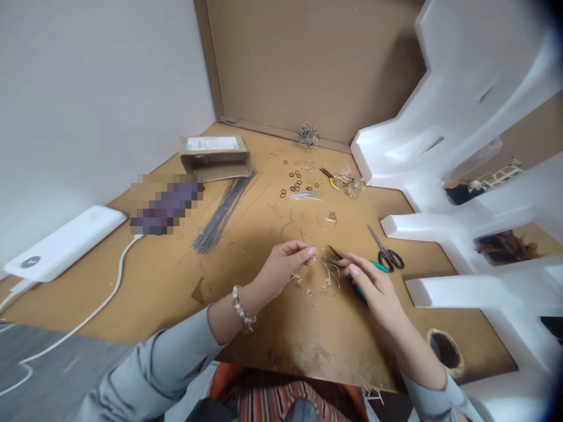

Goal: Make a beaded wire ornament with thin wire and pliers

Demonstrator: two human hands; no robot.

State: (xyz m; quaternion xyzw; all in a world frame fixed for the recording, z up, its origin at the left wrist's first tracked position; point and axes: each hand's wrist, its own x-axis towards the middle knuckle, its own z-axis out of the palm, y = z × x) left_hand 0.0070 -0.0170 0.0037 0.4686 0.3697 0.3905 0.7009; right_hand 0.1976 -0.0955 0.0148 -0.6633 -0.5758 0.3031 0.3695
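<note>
Left hand (285,266) pinches a small clear bead at one end of a thin beaded wire loop (319,284), fingertips (308,253) closed on it. Right hand (372,287) grips teal-handled pliers (352,268), dark tip pointing toward the left fingertips and nearly meeting the wire between the two hands. The loop lies on the brown board (308,334) just below and between both hands, a few clear beads strung on it. Left wrist wears a bead bracelet (241,309); both sleeves are grey. Just right of the right hand, black-handled scissors (386,251) lie flat, blades away from the person, close to the pliers' handle, touching or not cannot tell. Beyond the hands, a small clear piece with something brown in it (328,218), then a scatter of small dark rings (295,183), yellow-handled pliers (331,178) and a clear tangle of beaded wire (352,181). Farther back by the cardboard wall, a tangle of silver wire (307,135). Beyond and left of the left hand, a bundle of straight grey wires (222,214), with a flattened cardboard box (214,156) behind its far end. Far left of the left hand, a white power bank (65,241) with a white cable (105,299). Right of the right hand, white foam packing (461,135) stands along the board edge.
</note>
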